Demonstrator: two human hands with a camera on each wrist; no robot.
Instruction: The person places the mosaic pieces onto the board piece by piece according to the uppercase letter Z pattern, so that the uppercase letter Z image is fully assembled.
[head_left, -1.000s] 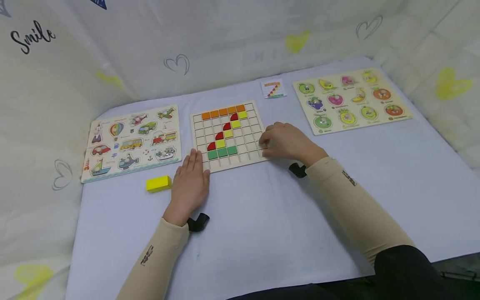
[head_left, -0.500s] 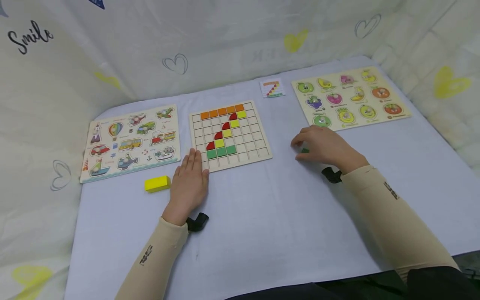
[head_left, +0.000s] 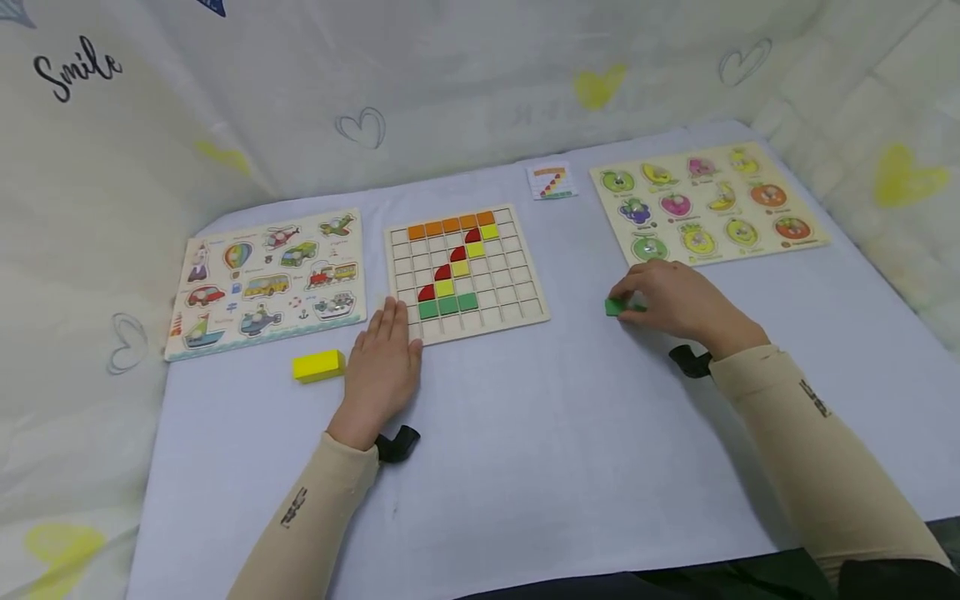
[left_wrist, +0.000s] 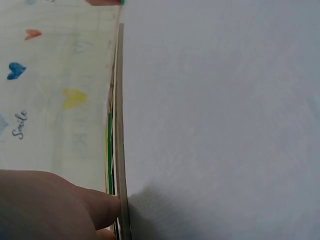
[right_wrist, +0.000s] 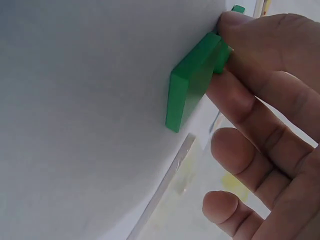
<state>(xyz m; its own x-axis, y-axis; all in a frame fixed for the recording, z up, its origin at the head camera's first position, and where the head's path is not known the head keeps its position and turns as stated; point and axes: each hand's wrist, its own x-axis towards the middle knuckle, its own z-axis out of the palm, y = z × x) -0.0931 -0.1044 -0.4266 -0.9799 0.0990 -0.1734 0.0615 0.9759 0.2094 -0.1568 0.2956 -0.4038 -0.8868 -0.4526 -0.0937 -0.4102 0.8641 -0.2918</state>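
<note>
My left hand (head_left: pixel 381 367) lies flat with straight fingers, its fingertips at the lower left corner of the wooden grid board (head_left: pixel 510 287). On the board, orange squares make a top row, red and yellow pieces step down diagonally, and a row of green squares (head_left: pixel 447 305) sits near the bottom. To the right of the board, my right hand (head_left: pixel 671 302) is low over the table, pinching green blocks between thumb and fingers. One green block (right_wrist: pixel 192 82) juts out past the fingertips in the right wrist view; another shows partly hidden behind the thumb.
A yellow block (head_left: pixel 318 366) lies left of my left hand. Behind it is a vehicle puzzle board (head_left: pixel 225 329). A fruit puzzle board (head_left: pixel 720 200) lies at the back right, close to my right hand. A small pattern card (head_left: pixel 552 181) sits behind the grid board.
My right hand has moved right, from the grid board's right edge to the green blocks, and its fingers have closed around them. The left hand has stayed in place.
</note>
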